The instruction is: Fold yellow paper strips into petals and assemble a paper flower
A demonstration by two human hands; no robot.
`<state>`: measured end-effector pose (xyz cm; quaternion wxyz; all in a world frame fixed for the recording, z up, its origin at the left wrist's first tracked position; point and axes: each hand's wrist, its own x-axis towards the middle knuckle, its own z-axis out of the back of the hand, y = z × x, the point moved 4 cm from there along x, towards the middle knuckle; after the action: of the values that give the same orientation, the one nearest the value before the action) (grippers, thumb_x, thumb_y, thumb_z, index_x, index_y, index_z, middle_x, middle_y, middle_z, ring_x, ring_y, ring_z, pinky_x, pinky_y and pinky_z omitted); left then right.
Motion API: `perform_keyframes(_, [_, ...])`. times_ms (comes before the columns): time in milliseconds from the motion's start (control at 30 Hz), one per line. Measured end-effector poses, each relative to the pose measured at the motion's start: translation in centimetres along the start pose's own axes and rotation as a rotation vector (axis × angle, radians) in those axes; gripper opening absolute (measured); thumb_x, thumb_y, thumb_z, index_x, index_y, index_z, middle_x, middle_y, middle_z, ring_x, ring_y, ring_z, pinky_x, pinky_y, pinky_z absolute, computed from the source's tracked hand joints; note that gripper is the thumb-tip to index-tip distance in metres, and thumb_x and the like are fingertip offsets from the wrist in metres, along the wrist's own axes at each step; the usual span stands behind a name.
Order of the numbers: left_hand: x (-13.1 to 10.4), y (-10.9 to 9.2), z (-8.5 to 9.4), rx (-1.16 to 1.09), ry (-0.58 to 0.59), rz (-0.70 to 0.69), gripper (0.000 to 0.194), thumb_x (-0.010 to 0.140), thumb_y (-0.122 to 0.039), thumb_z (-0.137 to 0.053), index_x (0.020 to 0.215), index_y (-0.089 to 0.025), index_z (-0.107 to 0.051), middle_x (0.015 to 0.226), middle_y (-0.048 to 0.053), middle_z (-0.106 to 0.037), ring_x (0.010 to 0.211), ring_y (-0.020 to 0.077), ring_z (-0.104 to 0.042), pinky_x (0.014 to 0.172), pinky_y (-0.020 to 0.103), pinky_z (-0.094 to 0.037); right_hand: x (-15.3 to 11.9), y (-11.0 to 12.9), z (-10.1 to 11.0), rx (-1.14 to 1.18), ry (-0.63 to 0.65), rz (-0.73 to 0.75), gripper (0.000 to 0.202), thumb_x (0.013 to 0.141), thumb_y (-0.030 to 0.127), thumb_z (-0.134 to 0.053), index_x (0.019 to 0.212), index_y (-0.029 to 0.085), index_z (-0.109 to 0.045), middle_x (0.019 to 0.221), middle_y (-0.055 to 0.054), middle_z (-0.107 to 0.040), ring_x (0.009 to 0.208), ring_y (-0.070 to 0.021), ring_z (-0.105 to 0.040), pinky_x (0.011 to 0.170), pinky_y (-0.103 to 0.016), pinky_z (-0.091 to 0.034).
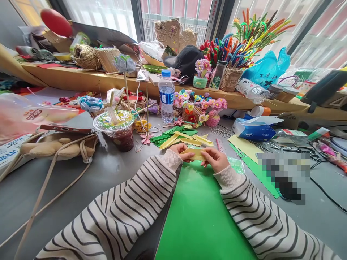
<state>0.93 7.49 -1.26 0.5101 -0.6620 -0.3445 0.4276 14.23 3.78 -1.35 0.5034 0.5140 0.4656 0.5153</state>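
A small strip of yellow paper point(198, 154) is stretched between my two hands, above the far end of a green board point(202, 213). My left hand point(182, 151) pinches its left end between thumb and fingers. At the right end, my right hand point(216, 158) grips the paper the same way. Just beyond my hands lie several folded yellow paper pieces point(187, 141), beside a pile of folded green paper pieces point(168, 135). Fingers partly cover the strip, so its folds are hard to make out.
A lidded drink cup point(115, 130) and a water bottle point(167, 97) stand behind to the left. Green-handled scissors point(240, 152) lie on paper at right, near a blue tissue pack point(255, 129). A phone point(67, 128) rests on a beige bag point(59, 146). Craft flowers point(199, 106) line the back.
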Motion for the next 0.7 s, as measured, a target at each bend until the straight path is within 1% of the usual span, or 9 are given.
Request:
perform_keyframes(133, [0.07, 0.00, 0.15, -0.003, -0.002, -0.032, 0.031, 0.048, -0.020, -0.069, 0.060, -0.012, -0.041, 0.051, -0.002, -0.056, 0.046, 0.0103, -0.056, 0.046, 0.021, -0.045, 0.09, -0.24, 0.11, -0.033, 0.033, -0.044, 0.029, 0.058, 0.039, -0.061, 0.072, 0.015, -0.052, 0.053, 0.002, -0.054, 0.044, -0.0106, -0.053, 0.042, -0.023, -0.044])
perform_keyframes(300, [0.27, 0.25, 0.13, -0.039, 0.048, -0.018, 0.036, 0.049, -0.021, -0.069, 0.076, -0.013, -0.047, 0.057, -0.003, -0.058, 0.048, 0.0107, -0.057, 0.048, 0.022, -0.047, 0.31, -0.71, 0.26, -0.014, 0.052, -0.049, 0.029, 0.058, 0.036, -0.062, 0.075, 0.015, -0.051, 0.055, 0.002, -0.055, 0.043, -0.0102, -0.052, 0.043, -0.024, -0.044])
perform_keyframes(433, [0.16, 0.64, -0.23, -0.033, 0.119, 0.069, 0.029, 0.055, -0.026, -0.065, 0.075, -0.012, -0.050, 0.056, 0.000, -0.060, 0.049, 0.0109, -0.058, 0.047, 0.020, -0.045, 0.45, -0.83, 0.31, 0.007, 0.055, -0.053, 0.029, 0.059, 0.035, -0.061, 0.079, 0.015, -0.054, 0.053, 0.002, -0.054, 0.043, -0.0105, -0.052, 0.042, -0.024, -0.044])
perform_keyframes(533, [-0.04, 0.72, -0.47, -0.036, 0.167, 0.105, 0.028, 0.057, -0.029, -0.064, 0.075, -0.011, -0.051, 0.054, 0.001, -0.061, 0.049, 0.0120, -0.058, 0.047, 0.021, -0.045, 0.45, -0.84, 0.06, 0.032, 0.118, -0.087, 0.034, 0.060, 0.036, -0.059, 0.088, 0.016, -0.056, 0.049, 0.002, -0.054, 0.043, -0.0112, -0.052, 0.040, -0.023, -0.043])
perform_keyframes(600, [-0.15, 0.66, -0.54, -0.022, 0.181, 0.109, 0.029, 0.057, -0.032, -0.064, 0.073, -0.011, -0.052, 0.053, 0.002, -0.061, 0.048, 0.0123, -0.058, 0.047, 0.022, -0.045, 0.43, -0.91, -0.13, 0.041, 0.174, -0.121, 0.036, 0.061, 0.035, -0.058, 0.092, 0.016, -0.057, 0.048, 0.002, -0.054, 0.043, -0.0116, -0.053, 0.040, -0.024, -0.044])
perform_keyframes(700, [-0.22, 0.49, -0.53, 0.009, 0.174, 0.104, 0.032, 0.059, -0.042, -0.059, 0.070, -0.012, -0.053, 0.052, 0.002, -0.061, 0.046, 0.0123, -0.057, 0.043, 0.021, -0.044, 0.48, -1.01, -0.14, 0.054, 0.203, -0.141, 0.036, 0.062, 0.034, -0.057, 0.094, 0.017, -0.059, 0.046, 0.002, -0.054, 0.041, -0.0110, -0.052, 0.039, -0.023, -0.044])
